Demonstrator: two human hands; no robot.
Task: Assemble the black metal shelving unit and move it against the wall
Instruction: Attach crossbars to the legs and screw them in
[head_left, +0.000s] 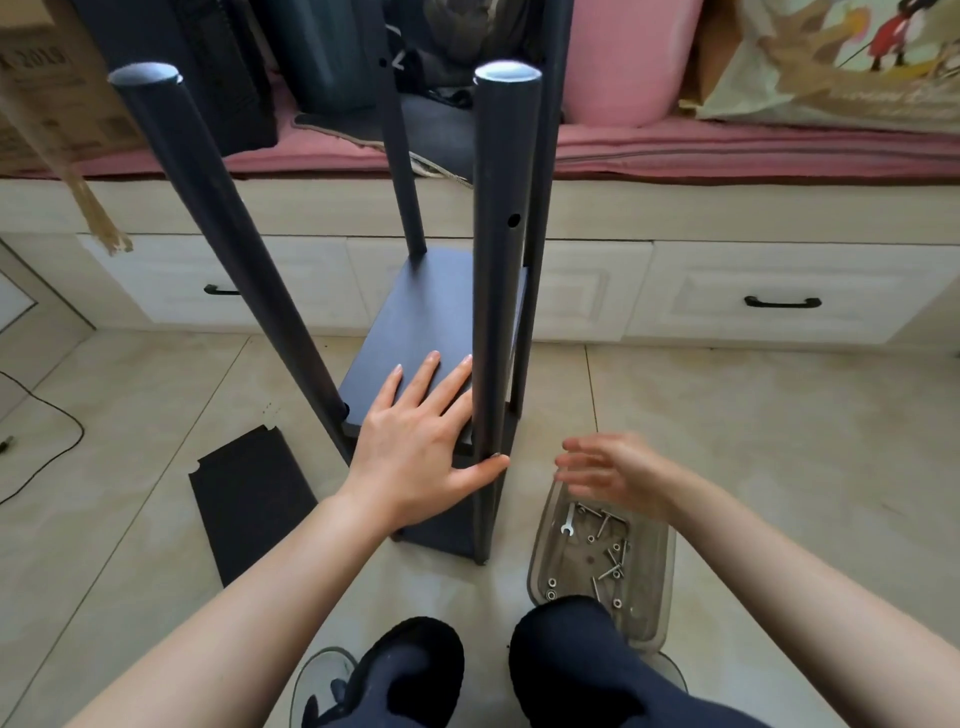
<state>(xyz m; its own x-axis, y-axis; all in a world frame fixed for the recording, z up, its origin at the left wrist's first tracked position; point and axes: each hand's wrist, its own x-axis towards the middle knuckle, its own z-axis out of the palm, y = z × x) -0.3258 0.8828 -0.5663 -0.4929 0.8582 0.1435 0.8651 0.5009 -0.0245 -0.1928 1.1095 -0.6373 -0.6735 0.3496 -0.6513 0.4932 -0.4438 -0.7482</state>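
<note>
left hand (415, 447) flat on shelf board (410, 332), thumb against post (501, 291).

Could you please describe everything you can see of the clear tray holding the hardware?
The tray is a shallow, clear, greyish plastic container with rounded corners, lying flat on the tiled floor right of the shelving unit's near post. Loose bolts, nuts and a small silver wrench lie in it. The right hand, blurred, is above its far end; a dark-clad knee hides its near corner.
</note>
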